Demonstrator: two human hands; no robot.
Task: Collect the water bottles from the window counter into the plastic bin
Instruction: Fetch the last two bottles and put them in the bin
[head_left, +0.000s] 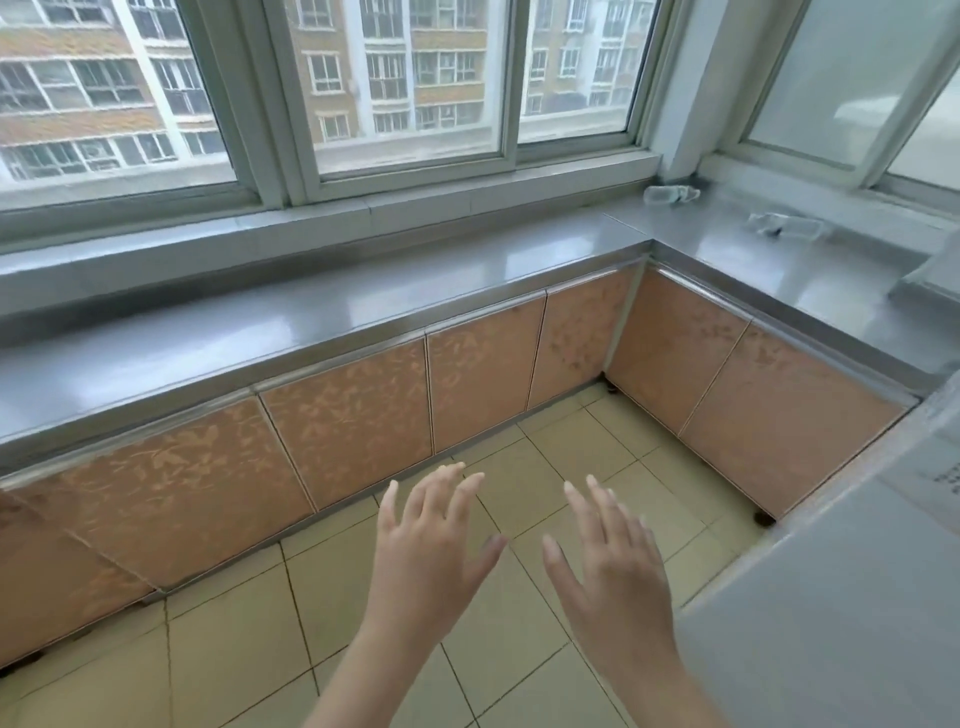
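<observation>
Far beyond the spread fingers (447, 483), up and to their right, two bottles lie on their sides on the surface (363, 306): one bottle (671, 194) in the window corner, the other bottle (787, 224) further right. Both the left hand (428, 551) and the right hand (610, 566) are splayed and hold nothing (over the floor tiles). A pale box (930, 270) at the right edge may be the bin. By my reading, collecting has not begun.

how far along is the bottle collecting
Nothing looks collected yet. Two clear bottles lie on the counter by the corner: one at the window sill, one further right. The left hand and right hand are open and empty over the floor. No bin is clearly in view.
</observation>
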